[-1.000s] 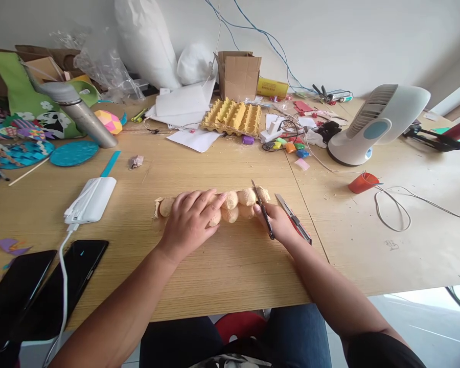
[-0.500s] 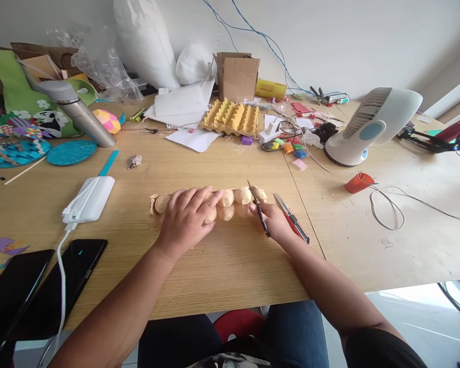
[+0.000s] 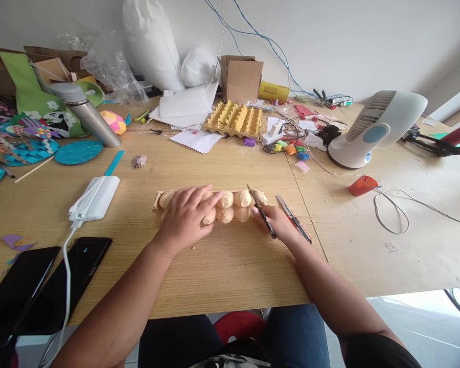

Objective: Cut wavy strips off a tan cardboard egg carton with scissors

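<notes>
Head view, your left hand point(image 3: 186, 217) holds a knobbly beige strip point(image 3: 226, 199), your right hand point(image 3: 280, 225) grips a slim black-handled blade point(image 3: 264, 219).

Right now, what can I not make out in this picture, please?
In the head view:
- Bumpy strip: partly hidden by the left hand.
- Scribble: too small to read.
- Red cylinder: cut off by the right edge.
- Yellow box: its lettering is too small.

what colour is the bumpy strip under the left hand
Pale tan: the bumpy strip shows best in the head view, beyond the left hand's fingertips.
</notes>
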`<state>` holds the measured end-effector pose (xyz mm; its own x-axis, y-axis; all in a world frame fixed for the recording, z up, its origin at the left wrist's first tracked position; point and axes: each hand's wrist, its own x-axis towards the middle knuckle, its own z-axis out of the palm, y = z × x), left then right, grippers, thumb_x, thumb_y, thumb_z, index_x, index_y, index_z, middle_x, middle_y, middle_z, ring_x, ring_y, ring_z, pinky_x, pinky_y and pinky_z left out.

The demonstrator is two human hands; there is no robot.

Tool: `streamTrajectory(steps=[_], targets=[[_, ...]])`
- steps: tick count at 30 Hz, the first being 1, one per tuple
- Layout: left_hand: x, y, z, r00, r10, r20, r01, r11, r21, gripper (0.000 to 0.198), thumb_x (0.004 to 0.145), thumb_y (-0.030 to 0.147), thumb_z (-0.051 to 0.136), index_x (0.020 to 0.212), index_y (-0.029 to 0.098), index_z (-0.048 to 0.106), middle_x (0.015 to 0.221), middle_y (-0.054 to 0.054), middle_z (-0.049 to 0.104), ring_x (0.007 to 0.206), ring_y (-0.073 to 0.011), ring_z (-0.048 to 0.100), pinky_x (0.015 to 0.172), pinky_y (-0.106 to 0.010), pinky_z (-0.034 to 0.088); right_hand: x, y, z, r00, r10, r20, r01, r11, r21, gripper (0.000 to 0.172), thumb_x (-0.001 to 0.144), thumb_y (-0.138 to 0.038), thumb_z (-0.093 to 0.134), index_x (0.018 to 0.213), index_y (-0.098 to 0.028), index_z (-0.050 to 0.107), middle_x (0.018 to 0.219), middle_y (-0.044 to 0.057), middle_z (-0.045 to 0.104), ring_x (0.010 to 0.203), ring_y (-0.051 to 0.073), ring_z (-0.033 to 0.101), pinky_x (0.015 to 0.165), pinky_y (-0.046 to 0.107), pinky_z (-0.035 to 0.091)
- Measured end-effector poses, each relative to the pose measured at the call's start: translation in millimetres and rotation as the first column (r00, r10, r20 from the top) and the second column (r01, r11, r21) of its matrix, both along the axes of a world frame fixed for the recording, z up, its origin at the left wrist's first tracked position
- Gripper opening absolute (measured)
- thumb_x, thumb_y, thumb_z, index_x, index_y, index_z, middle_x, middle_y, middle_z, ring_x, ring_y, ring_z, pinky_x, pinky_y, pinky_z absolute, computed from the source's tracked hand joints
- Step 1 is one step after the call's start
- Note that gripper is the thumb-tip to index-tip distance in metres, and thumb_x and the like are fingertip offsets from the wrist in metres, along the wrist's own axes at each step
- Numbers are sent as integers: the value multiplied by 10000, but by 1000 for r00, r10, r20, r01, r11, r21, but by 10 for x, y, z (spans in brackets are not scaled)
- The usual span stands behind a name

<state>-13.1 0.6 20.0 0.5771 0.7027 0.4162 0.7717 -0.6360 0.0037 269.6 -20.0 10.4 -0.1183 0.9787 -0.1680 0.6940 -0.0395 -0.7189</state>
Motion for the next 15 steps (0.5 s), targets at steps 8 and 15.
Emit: streamTrajectory(steps=[8, 15], targets=[[-33, 16, 36, 994, -102, 47, 106, 991, -82, 726, 817, 313, 687, 1503, 303, 448, 1452, -89, 561, 1318, -330, 513, 1155, -514, 374, 7, -63, 84, 999, 30, 33, -32, 998, 49, 498, 923, -687, 460, 736, -226, 473, 728, 3, 555, 684, 174, 504, 613, 290, 334], [-78, 48, 59, 992, -111, 52, 115, 989, -91, 723, 798, 317, 688, 1487, 301, 470, 1462, -82, 560, 1316, -330, 514, 1159, -522, 371, 0, -61, 37, 1000, 0, 19, 0, 999, 45, 543, 911, -702, 483, 657, -224, 441, 667, 4, 527, 621, 159, 464, 569, 290, 302]])
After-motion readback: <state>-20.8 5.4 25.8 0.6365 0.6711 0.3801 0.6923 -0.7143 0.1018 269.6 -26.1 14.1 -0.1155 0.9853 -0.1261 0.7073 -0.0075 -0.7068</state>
